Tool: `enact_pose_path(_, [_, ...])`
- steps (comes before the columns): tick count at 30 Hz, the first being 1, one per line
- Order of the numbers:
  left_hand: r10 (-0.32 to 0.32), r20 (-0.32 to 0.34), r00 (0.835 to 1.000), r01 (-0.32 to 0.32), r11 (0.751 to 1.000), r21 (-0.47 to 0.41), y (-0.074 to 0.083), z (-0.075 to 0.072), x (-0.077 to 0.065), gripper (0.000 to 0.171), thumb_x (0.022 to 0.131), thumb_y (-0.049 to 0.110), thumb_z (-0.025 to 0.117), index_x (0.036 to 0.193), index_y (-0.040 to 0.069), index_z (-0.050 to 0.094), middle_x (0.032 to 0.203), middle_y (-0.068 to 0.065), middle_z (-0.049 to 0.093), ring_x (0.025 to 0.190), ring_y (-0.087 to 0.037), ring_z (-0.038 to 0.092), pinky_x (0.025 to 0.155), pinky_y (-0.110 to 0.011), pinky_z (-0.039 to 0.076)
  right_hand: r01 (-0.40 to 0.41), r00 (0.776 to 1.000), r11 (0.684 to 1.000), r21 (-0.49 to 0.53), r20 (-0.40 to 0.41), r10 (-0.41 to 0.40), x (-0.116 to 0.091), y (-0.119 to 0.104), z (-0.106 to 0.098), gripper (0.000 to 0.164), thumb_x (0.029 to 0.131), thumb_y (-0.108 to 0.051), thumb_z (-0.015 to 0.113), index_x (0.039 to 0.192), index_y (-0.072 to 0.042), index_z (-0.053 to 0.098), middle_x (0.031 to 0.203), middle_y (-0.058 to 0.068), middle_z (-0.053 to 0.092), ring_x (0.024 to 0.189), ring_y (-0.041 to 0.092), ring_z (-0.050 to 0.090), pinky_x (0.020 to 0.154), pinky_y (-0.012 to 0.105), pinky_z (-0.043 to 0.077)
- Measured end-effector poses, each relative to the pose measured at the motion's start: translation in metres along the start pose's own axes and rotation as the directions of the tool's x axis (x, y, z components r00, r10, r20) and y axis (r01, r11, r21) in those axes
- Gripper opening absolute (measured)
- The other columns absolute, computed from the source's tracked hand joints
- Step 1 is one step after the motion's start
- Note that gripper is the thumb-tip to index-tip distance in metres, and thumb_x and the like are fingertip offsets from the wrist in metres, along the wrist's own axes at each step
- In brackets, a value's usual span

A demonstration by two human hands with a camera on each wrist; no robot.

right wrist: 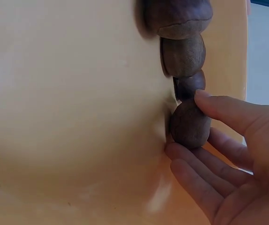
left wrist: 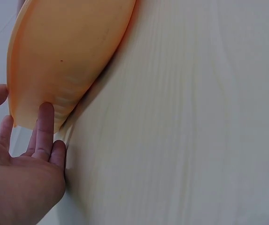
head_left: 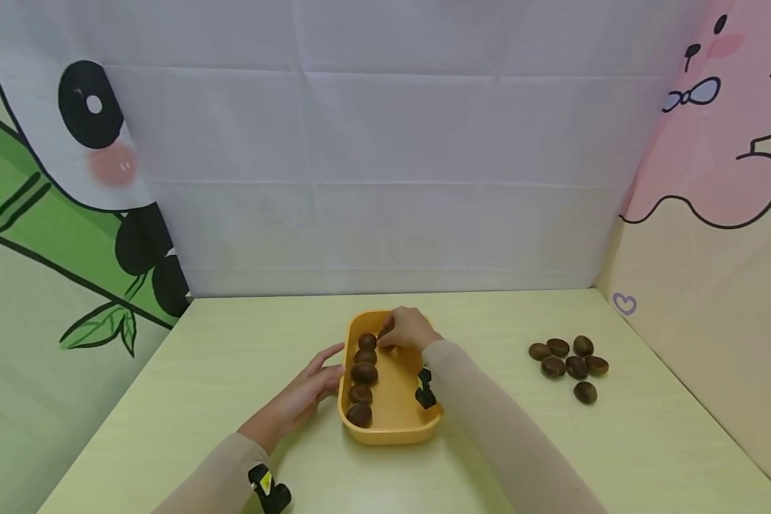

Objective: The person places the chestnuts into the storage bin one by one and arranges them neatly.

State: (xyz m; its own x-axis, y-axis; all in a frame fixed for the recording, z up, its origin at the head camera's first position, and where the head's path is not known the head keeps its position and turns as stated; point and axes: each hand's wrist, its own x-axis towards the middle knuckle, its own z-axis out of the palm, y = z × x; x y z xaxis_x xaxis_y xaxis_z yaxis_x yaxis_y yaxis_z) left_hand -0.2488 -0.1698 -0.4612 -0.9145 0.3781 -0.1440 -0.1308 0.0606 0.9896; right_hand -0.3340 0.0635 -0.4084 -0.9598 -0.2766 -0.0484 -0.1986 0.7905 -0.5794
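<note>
A yellow plastic tray (head_left: 401, 434) stands on the table, with a column of several brown chestnuts (head_left: 364, 373) along its left wall. My right hand (head_left: 411, 328) reaches into the tray's far end. Between thumb and fingers it pinches a chestnut (right wrist: 190, 124), close to the far end of that column; in the head view the hand hides most of this nut. At the tray's left side is my left hand (head_left: 302, 396), its fingers spread and fairly straight. In the left wrist view, fingertips (left wrist: 46, 110) rest against the tray's outer wall.
Several loose chestnuts (head_left: 577, 368) lie in a cluster on the right part of the pale table (head_left: 231, 371). A white backdrop (head_left: 392, 178) rises behind the table's far edge, with printed side panels left and right.
</note>
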Motion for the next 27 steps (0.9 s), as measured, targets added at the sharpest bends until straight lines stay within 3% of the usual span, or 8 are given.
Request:
enact_pose_path(13, [0.004, 0.000, 1.000, -0.004, 1.000, -0.002, -0.001, -0.001, 0.000, 0.062, 0.105, 0.032, 0.051, 0.159, 0.024, 0.021, 0.148, -0.019, 0.047, 0.125, -0.029, 0.054, 0.116, -0.052, 0.021, 0.002, 1.000, 0.999, -0.044, -0.003, -0.002, 0.000, -0.002, -0.007, 0.035, 0.087, -0.025, 0.080, 0.113, -0.004, 0.068, 0.105, 0.006, 0.066, 0.092, 0.022, 0.059, 0.087, 0.037, 0.051])
enact_pose_path(17, [0.003, -0.005, 1.000, -0.003, 1.000, -0.002, -0.001, -0.002, 0.000, 0.061, 0.106, 0.031, 0.051, 0.159, 0.023, 0.021, 0.148, -0.020, 0.047, 0.125, -0.030, 0.053, 0.116, -0.052, 0.021, 0.041, 0.999, 0.999, -0.034, 0.004, -0.041, -0.003, -0.006, -0.018, 0.038, 0.087, -0.024, 0.081, 0.115, -0.003, 0.068, 0.110, 0.008, 0.067, 0.099, 0.023, 0.060, 0.091, 0.038, 0.050])
enact_pose_path(27, [0.012, 0.001, 1.000, -0.012, 1.000, 0.007, -0.001, -0.001, 0.000, 0.061, 0.106, 0.031, 0.050, 0.159, 0.022, 0.021, 0.147, -0.020, 0.047, 0.126, -0.030, 0.053, 0.116, -0.051, 0.023, 0.145, 0.989, 0.989, -0.028, -0.003, -0.145, -0.021, -0.002, -0.047, 0.039, 0.088, -0.025, 0.079, 0.119, -0.002, 0.068, 0.113, 0.011, 0.068, 0.102, 0.024, 0.064, 0.085, 0.037, 0.054])
